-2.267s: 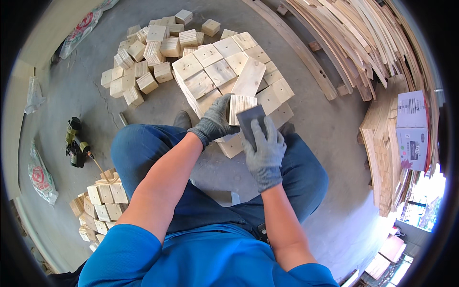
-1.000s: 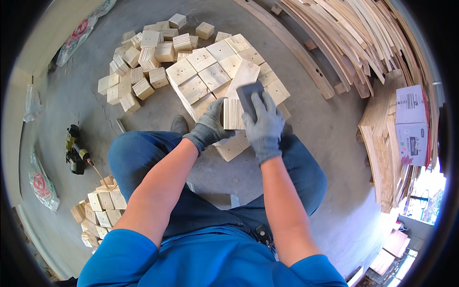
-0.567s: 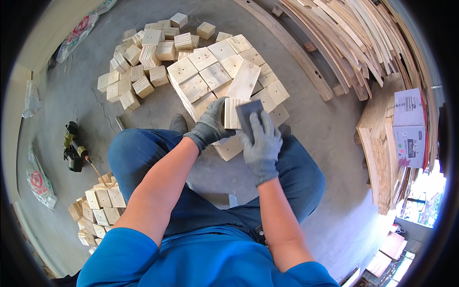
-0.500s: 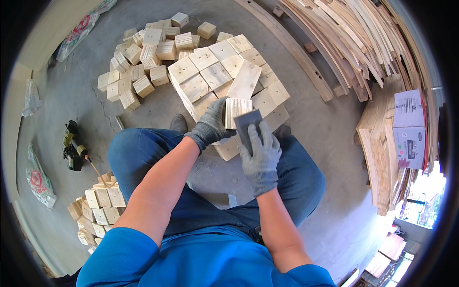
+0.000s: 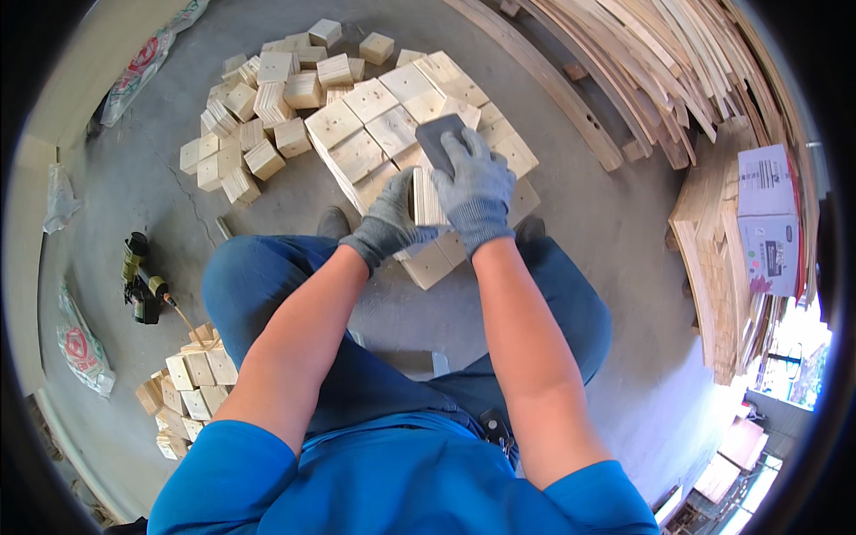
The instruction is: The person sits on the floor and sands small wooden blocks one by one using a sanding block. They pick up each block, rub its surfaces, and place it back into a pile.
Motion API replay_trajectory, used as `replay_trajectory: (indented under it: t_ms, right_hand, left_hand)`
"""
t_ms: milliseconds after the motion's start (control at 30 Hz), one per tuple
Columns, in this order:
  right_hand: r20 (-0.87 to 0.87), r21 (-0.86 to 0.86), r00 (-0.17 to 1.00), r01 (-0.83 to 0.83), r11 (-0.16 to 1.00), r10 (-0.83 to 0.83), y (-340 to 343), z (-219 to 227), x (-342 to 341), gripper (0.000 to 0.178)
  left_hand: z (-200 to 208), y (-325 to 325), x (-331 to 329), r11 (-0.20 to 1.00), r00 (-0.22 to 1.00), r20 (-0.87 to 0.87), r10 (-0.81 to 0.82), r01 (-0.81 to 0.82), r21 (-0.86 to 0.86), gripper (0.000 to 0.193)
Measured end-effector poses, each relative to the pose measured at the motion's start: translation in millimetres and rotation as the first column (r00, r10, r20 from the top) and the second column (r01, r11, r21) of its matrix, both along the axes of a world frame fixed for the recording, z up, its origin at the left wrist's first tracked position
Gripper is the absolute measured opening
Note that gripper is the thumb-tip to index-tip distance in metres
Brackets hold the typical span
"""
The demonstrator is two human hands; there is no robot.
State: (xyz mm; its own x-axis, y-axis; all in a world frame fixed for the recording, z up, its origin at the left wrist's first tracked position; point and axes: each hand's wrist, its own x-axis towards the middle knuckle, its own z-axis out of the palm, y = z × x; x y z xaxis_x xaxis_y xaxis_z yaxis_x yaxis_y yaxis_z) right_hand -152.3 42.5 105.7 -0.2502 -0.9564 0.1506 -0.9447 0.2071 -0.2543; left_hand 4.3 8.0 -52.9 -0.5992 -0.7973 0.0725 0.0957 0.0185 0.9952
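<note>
My left hand (image 5: 392, 217), in a grey knit glove, is closed around a laminated wooden block (image 5: 427, 203) and holds it above the near side of a stack of wooden blocks (image 5: 357, 159). The block's layered side faces up. In the same kind of glove, my right hand (image 5: 475, 183) grips a dark grey, flat sanding block (image 5: 437, 141). Its fingers lie over the pad, which sits at the far end of the wooden block. Whether the pad touches the wood, I cannot tell.
Loose wooden blocks (image 5: 272, 102) lie heaped beyond the stack to the left, and more blocks (image 5: 198, 379) are piled by my left knee. Near them lies a cordless drill (image 5: 143, 281) with a long bit. Long boards (image 5: 642, 71) and a carton (image 5: 769, 223) line the right.
My right hand has pushed the sanding block away from me and slightly left, along the wooden block. My left hand keeps its hold, with the block slightly lower left in view.
</note>
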Motion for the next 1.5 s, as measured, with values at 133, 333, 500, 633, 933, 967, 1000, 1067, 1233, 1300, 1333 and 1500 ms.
replay_trajectory:
  t_ms: [133,333,500,633,933,967,1000,1067,1233,1300,1333,1500]
  right_hand:
    - [-0.01,-0.033,1.0,-0.02,0.999,0.02,21.6,0.9,5.1,0.063]
    - [-0.029,-0.057,0.996,-0.09,0.994,0.088,109.5,-3.2,42.8,0.065]
    - [0.013,-0.061,0.99,-0.136,0.989,0.137,138.7,-5.1,51.3,0.066]
    - [0.009,-0.047,0.992,-0.122,0.991,0.123,107.2,2.7,41.7,0.063]
    - [0.033,0.044,0.999,-0.026,0.999,0.025,-8.0,5.0,27.8,0.058]
    - [0.047,0.031,0.998,-0.041,0.999,0.039,-3.6,7.4,32.3,0.058]
    - [0.062,0.017,0.997,-0.057,0.998,0.055,5.9,10.0,36.4,0.057]
    - [0.03,0.01,0.997,-0.073,0.997,0.073,35.2,8.6,36.0,0.061]
    - [-0.02,-0.068,0.994,-0.105,0.992,0.104,128.1,-2.5,40.5,0.063]
    - [-0.01,-0.087,0.992,-0.13,0.988,0.13,147.4,-6.1,40.8,0.067]
    - [0.002,-0.096,0.99,-0.141,0.985,0.142,152.7,-7.1,38.4,0.07]
    - [-0.023,-0.111,0.989,-0.146,0.983,0.145,128.4,-4.5,36.7,0.064]
  left_hand:
    - [9.4,0.0,-0.8,0.987,0.971,0.232,0.052,-0.014,-0.16,0.11]
    - [-7.3,-3.6,-2.9,0.99,0.998,0.001,-0.056,0.055,0.126,0.089]
    - [-25.0,-4.8,-4.4,0.871,0.965,-0.256,0.063,0.073,0.486,0.05]
    - [-11.6,-6.3,-4.7,0.737,0.908,-0.419,-0.011,0.291,0.61,0.049]
    - [2.2,-4.1,0.5,0.989,0.991,0.068,-0.116,0.109,0.095,0.102]
    - [-6.4,-3.9,2.2,0.982,0.998,-0.022,-0.063,0.066,0.179,0.101]
    - [-18.4,-3.2,2.4,0.965,0.994,-0.109,-0.001,0.03,0.262,0.1]
    - [-20.5,-3.1,-2.7,0.984,0.993,-0.12,-0.015,0.036,0.176,0.09]
    - [22.7,-1.7,-7.4,0.957,0.968,0.249,0.021,0.052,-0.284,0.077]
    - [14.6,-0.3,-2.6,0.981,0.977,0.201,0.07,-0.03,-0.194,0.084]
    - [14.2,0.8,-1.9,0.977,0.974,0.208,0.087,-0.042,-0.209,0.086]
    - [10.3,-3.6,3.4,0.964,0.953,0.286,0.101,-0.023,-0.265,0.099]
